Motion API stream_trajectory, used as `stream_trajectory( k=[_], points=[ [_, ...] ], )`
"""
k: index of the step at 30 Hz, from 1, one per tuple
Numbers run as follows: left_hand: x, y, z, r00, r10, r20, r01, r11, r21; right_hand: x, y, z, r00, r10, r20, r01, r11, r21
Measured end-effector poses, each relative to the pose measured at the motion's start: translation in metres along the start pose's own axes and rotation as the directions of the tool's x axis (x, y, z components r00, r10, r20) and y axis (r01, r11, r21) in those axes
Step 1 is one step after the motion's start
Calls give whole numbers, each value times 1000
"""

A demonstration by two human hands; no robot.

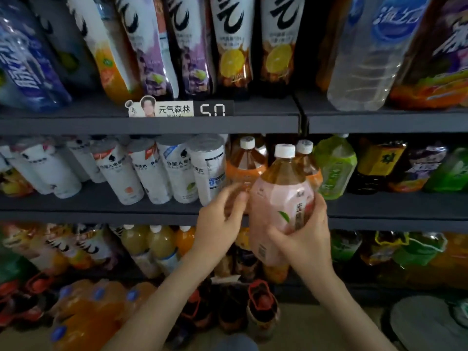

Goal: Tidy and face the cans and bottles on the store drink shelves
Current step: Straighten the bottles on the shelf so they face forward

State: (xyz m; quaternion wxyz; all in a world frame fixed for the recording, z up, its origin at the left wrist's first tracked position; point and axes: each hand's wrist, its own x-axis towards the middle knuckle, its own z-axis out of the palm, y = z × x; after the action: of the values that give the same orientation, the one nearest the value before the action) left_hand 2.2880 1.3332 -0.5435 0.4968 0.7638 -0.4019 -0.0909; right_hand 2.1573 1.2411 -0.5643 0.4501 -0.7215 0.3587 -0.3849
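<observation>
- Dim, even light is cast overall; the rows toward 6 o'clock are left in shadow.
- Soft glare is seen on the clear water bottle (367, 59) at 1 o'clock.
- Edges are bent by the wide lens.
- The left hand (220, 219) is blurred; the pink-label bottle (281, 198) is rendered sharper.

Grey shelves (101, 201) — 3 rows of drink bottles (174, 173), price tag (177, 109).

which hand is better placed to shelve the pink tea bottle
Right. The right hand grips the pink tea bottle around its label; the left hand hovers beside it, holding nothing.
</observation>
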Motion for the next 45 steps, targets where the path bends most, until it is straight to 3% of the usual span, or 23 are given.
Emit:
stream_trajectory(
  k=[2,5,9,13,17,22,33,36,41,45],
  points=[
    [12,-32,12,953,230,-198,-188,960,208,5,22,10,999,-24,-27,25,999,33],
    [39,-64,30,899,397,-186,-317,882,349,8,49,22,993,-71,-99,78,994,70],
    [66,-84,51,909,405,-99,-350,870,347,12,75,32,964,-144,-223,176,976,131],
    [76,-83,70,883,406,-235,-308,880,362,15,94,27,940,-171,-297,243,943,229],
    [88,-61,79,862,327,-388,-163,903,397,9,108,9,928,-141,-344,236,938,252],
    [93,-48,86,891,252,-377,-60,890,452,7,110,-14,903,-147,-404,264,931,253],
    [56,-68,86,866,302,-399,-226,947,227,3,110,6,884,-219,-412,328,920,214],
    [42,-75,72,830,292,-475,-271,956,114,-1,109,16,886,-227,-405,331,920,210],
    [14,-90,33,757,146,-637,-296,946,-135,-1,104,43,903,-253,-348,333,923,193],
    [12,-99,-12,748,168,-642,-290,953,-89,10,89,79,929,-232,-287,292,937,189]
  ],
)
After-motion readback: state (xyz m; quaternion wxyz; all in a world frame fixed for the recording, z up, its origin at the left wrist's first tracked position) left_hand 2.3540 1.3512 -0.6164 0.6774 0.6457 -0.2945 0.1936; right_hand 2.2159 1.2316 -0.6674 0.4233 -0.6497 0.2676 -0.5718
